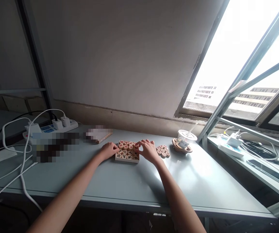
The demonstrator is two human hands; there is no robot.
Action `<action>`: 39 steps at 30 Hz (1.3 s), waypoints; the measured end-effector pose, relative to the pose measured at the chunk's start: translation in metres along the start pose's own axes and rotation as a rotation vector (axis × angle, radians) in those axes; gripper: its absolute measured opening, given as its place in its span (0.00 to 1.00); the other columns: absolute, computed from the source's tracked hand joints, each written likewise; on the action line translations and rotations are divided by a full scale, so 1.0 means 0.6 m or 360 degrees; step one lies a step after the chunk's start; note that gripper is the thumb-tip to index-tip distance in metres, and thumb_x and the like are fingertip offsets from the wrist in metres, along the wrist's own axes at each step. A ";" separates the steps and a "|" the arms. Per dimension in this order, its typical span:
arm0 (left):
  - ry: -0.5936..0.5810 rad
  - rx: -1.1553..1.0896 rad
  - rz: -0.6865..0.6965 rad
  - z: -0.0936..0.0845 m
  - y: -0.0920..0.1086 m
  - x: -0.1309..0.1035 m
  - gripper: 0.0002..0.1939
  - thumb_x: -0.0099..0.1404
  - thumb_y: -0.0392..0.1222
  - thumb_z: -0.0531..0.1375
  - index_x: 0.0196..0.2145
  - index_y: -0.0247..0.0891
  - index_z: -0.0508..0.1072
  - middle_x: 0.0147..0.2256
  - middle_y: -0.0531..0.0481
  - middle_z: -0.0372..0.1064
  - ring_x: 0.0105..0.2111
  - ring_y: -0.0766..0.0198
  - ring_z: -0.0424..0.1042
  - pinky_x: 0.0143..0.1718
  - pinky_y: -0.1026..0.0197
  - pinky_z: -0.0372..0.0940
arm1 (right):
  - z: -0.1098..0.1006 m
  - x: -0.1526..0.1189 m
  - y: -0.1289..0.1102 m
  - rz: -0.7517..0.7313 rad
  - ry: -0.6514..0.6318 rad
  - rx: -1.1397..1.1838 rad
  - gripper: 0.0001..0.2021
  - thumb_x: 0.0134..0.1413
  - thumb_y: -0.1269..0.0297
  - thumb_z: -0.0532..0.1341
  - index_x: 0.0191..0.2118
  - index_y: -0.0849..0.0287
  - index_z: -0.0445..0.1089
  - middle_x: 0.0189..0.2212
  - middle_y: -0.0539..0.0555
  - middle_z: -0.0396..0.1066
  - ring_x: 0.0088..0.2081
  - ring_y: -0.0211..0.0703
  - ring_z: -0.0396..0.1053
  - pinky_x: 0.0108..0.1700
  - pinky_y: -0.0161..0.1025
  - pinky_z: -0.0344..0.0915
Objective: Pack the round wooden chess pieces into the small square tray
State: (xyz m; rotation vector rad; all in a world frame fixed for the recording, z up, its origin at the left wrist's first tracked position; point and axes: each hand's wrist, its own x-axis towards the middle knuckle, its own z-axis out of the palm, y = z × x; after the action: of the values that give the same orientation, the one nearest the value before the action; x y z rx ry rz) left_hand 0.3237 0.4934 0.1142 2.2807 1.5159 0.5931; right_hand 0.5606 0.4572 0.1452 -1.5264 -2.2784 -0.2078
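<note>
A shallow wooden box (127, 160) sits on the desk in front of me, filled with rows of round xiangqi pieces (125, 151) marked with red and black characters. At its left side my left hand (109, 150) is closed, fingers curled, with the thumb against the box's edge. Over the right rim, my right hand (148, 150) has thumb and index finger bent around a xiangqi piece (136, 149) in the right-hand column; the fingers partly cover it. Right of that hand, several loose xiangqi pieces (163, 150) lie flat in a cluster on the desk.
A lidded plastic cup (184, 139) with a straw stands in a wooden holder (175, 147) on the right. Behind the box lies a flat, partly blurred box (104, 137). A power strip (71, 125) and white cables (23, 165) occupy the left. Metal frame bars (217, 106) rise at right.
</note>
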 end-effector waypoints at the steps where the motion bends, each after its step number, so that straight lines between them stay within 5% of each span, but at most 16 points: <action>1: 0.0005 -0.0010 0.0011 0.000 -0.001 0.000 0.16 0.54 0.42 0.50 0.14 0.36 0.66 0.16 0.55 0.48 0.21 0.69 0.44 0.24 0.63 0.40 | 0.001 -0.001 0.000 0.0011 0.0002 0.0002 0.13 0.54 0.51 0.56 0.40 0.52 0.69 0.37 0.53 0.69 0.40 0.44 0.61 0.42 0.41 0.51; 6: 0.0003 -0.0029 0.0046 0.001 -0.004 -0.002 0.16 0.54 0.43 0.49 0.13 0.37 0.63 0.17 0.56 0.44 0.21 0.69 0.44 0.24 0.64 0.41 | 0.005 -0.002 0.002 0.0043 -0.0021 0.0048 0.11 0.54 0.53 0.57 0.40 0.51 0.69 0.38 0.52 0.68 0.42 0.43 0.61 0.43 0.41 0.51; 10: -0.0015 -0.0045 0.0038 -0.001 -0.002 -0.004 0.16 0.54 0.45 0.48 0.14 0.37 0.63 0.17 0.55 0.45 0.22 0.68 0.45 0.24 0.64 0.42 | 0.007 -0.005 0.003 0.0000 0.0037 0.0048 0.19 0.55 0.52 0.56 0.52 0.46 0.62 0.50 0.53 0.62 0.49 0.46 0.57 0.46 0.43 0.52; 14: -0.0011 -0.0039 0.0041 -0.003 0.001 -0.005 0.17 0.55 0.46 0.47 0.14 0.37 0.62 0.17 0.55 0.45 0.22 0.68 0.46 0.24 0.64 0.42 | 0.009 -0.009 0.005 -0.0066 0.0023 -0.0056 0.16 0.59 0.50 0.49 0.50 0.41 0.65 0.55 0.50 0.58 0.53 0.48 0.53 0.51 0.48 0.50; 22: -0.0034 -0.0068 0.0068 -0.001 -0.005 -0.003 0.17 0.55 0.47 0.48 0.14 0.38 0.60 0.17 0.55 0.45 0.22 0.68 0.46 0.25 0.63 0.41 | 0.005 -0.011 0.010 -0.0069 0.0080 -0.0100 0.16 0.58 0.51 0.51 0.49 0.46 0.66 0.52 0.53 0.61 0.52 0.48 0.54 0.53 0.48 0.48; 29: -0.0045 -0.0083 0.0071 0.002 -0.010 -0.001 0.18 0.56 0.48 0.48 0.13 0.38 0.57 0.17 0.56 0.43 0.21 0.69 0.44 0.25 0.63 0.40 | 0.001 -0.010 0.013 -0.0014 0.0148 -0.0046 0.15 0.56 0.50 0.53 0.36 0.52 0.71 0.41 0.55 0.66 0.45 0.47 0.59 0.49 0.46 0.49; 39: -0.0007 -0.0029 0.0083 -0.002 -0.004 -0.004 0.18 0.56 0.47 0.48 0.14 0.37 0.63 0.17 0.55 0.45 0.22 0.68 0.46 0.24 0.64 0.41 | 0.006 -0.010 0.009 -0.0025 0.0120 -0.0025 0.13 0.56 0.51 0.54 0.37 0.52 0.70 0.41 0.54 0.67 0.45 0.46 0.59 0.48 0.45 0.48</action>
State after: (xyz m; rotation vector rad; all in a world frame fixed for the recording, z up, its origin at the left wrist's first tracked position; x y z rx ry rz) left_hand 0.3203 0.4922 0.1136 2.3126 1.4474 0.6135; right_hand 0.5667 0.4552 0.1388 -1.4834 -2.2353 -0.2832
